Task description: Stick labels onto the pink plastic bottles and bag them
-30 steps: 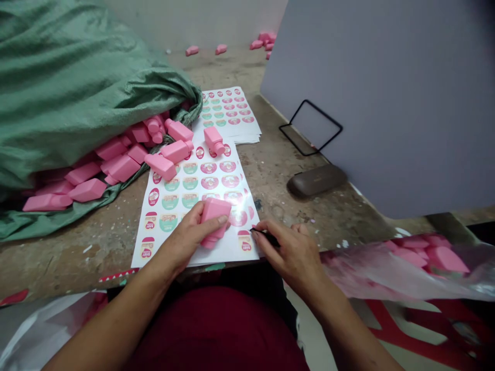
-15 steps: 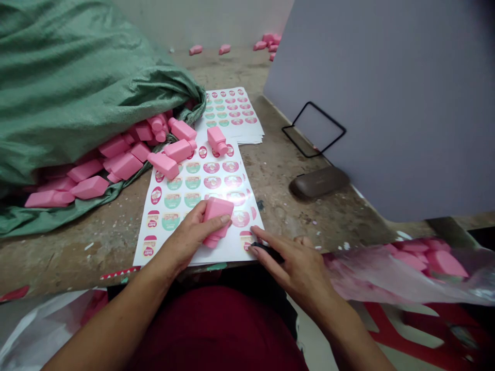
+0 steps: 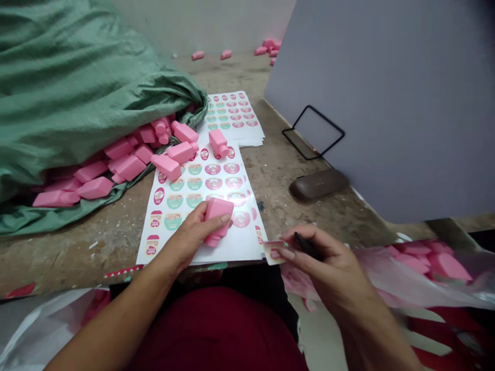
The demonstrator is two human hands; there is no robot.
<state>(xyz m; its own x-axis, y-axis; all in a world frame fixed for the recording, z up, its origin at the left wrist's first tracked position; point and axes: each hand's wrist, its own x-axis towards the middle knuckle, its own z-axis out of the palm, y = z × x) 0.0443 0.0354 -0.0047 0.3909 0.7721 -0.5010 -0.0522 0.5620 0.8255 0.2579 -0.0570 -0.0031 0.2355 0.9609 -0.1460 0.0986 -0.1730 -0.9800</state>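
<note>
My left hand (image 3: 193,229) is closed around a pink plastic bottle (image 3: 219,212), its neck tilted toward me over the sticker sheet (image 3: 235,250). Between the thumb and finger of my right hand (image 3: 320,252) is a small label (image 3: 274,252) with a red and cream print, just past the sheet's right edge. A black, slim tool (image 3: 307,246) also rests in that hand; its kind is not clear. Several loose pink bottles (image 3: 166,166) lie on the upper part of the sheet, which carries rows of green, pink and red stickers.
A green sack (image 3: 96,77) spills pink bottles on the left. Behind lies another stack of sticker sheets (image 3: 247,135). On the right are a black wire frame (image 3: 344,131), a brown case (image 3: 319,184), a grey panel (image 3: 379,103) and a plastic bag of bottles (image 3: 413,288).
My right hand has peeled a label from the sheet's lower right corner and moved right with it. My left hand keeps the bottle in nearly the same place.
</note>
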